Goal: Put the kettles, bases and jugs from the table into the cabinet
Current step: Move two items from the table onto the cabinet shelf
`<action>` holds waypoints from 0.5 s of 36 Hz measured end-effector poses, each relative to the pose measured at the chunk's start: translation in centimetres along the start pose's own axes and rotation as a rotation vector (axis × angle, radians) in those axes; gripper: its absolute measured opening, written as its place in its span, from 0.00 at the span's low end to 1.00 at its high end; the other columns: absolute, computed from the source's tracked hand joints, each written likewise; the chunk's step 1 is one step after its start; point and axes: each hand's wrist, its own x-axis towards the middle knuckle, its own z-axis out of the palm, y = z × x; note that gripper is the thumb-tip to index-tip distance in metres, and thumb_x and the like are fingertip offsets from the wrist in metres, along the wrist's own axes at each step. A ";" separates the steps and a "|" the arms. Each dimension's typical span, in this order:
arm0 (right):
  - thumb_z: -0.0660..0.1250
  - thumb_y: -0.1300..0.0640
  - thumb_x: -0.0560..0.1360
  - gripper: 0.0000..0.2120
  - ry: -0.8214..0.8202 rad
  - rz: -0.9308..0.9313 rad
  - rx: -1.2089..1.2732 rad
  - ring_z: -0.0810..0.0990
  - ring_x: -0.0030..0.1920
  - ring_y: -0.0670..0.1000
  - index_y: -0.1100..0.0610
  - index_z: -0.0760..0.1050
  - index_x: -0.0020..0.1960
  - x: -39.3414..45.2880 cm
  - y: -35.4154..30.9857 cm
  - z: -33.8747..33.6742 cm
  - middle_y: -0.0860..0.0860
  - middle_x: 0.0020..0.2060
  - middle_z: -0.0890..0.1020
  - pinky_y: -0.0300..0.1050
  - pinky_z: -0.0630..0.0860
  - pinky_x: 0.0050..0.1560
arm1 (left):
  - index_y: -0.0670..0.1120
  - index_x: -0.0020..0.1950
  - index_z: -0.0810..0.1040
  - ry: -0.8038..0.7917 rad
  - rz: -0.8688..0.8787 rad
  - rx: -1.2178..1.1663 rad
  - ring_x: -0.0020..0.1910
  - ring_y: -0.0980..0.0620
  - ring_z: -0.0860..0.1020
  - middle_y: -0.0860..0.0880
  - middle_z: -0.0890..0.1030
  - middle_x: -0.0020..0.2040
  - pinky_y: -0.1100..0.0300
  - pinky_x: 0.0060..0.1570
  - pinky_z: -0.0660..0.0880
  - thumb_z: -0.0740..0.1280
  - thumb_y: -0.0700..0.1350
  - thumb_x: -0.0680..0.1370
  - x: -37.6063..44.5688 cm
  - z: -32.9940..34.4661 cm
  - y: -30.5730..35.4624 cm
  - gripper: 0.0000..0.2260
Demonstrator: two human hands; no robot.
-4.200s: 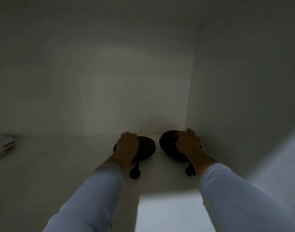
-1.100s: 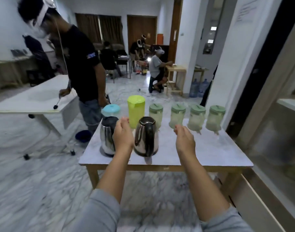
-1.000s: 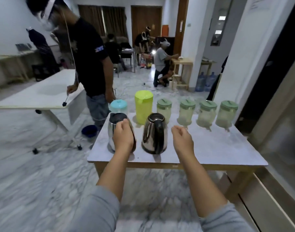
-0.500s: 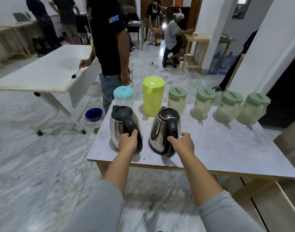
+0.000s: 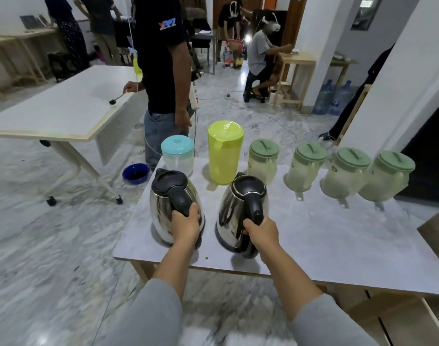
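Both kettle handles are partly hidden by the fists around them. The left hand is wrapped round the handle of the left kettle; the right hand is wrapped round the handle of the right kettle. Whether either kettle base is clear of the table cannot be told.

Both kettles are seen in the lower centre of the frame, near the table's front edge, upright, long axis vertical, handles turned toward the camera, spouts away.

Behind them a row of jugs is lined up across mid-frame: a blue-lidded jug, a yellow jug, then four green-lidded jugs, drawn tilted toward the right edge by lens distortion.

A bystander at upper centre is cropped at the top edge. A logo is seen on the black sleeve, blurred; its letters cannot be read. Small marks on the green jugs are illegible.
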 end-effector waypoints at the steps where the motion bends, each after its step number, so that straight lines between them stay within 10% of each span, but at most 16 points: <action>1: 0.66 0.58 0.71 0.05 0.014 -0.013 0.021 0.81 0.49 0.61 0.54 0.71 0.39 -0.1 -0.2 0.0 0.62 0.46 0.83 0.49 0.76 0.46 | 0.36 0.67 0.67 0.019 0.018 -0.004 0.56 0.41 0.77 0.40 0.81 0.57 0.53 0.52 0.69 0.60 0.52 0.79 0.0 -0.1 0.0 0.24; 18: 0.65 0.54 0.71 0.04 0.452 -0.025 0.216 0.82 0.44 0.59 0.55 0.73 0.42 -6.1 -1.5 -1.6 0.57 0.40 0.82 0.46 0.76 0.42 | 0.43 0.52 0.78 -0.046 0.330 0.001 0.49 0.43 0.78 0.46 0.81 0.46 0.55 0.48 0.71 0.63 0.54 0.76 -2.4 -1.4 3.9 0.16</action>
